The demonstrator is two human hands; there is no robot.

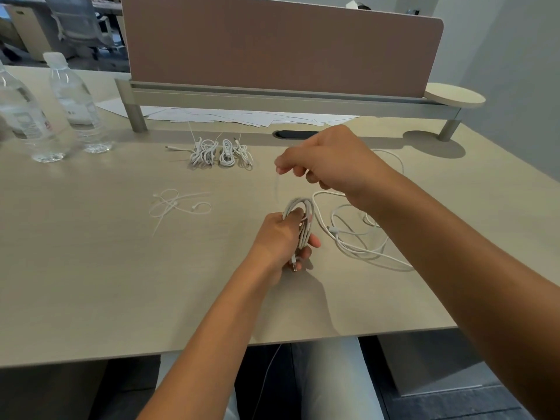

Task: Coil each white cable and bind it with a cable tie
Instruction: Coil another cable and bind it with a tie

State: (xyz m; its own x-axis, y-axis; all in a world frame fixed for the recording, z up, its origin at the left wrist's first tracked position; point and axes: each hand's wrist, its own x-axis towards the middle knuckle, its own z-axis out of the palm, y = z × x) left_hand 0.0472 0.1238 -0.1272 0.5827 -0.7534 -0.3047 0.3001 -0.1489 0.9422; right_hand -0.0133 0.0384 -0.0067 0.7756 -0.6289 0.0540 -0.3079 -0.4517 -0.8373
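Left hand (280,237) gripping coiled cable (303,221), long axis running near to far. Right hand (330,160) just beyond, farther off, fingers curled, pinching thin cable tie (277,183) hanging toward coil's far end.

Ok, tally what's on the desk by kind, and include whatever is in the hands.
Water bottles: 2
Bound cable coils: 3, though the bundles overlap
Coil gripped in the left hand: 1
Loose cable uncoiled on the desk: 1, or more
Cable tie pinched in the right hand: 1
Spare ties: tangled, count unclear
Total countable: 8
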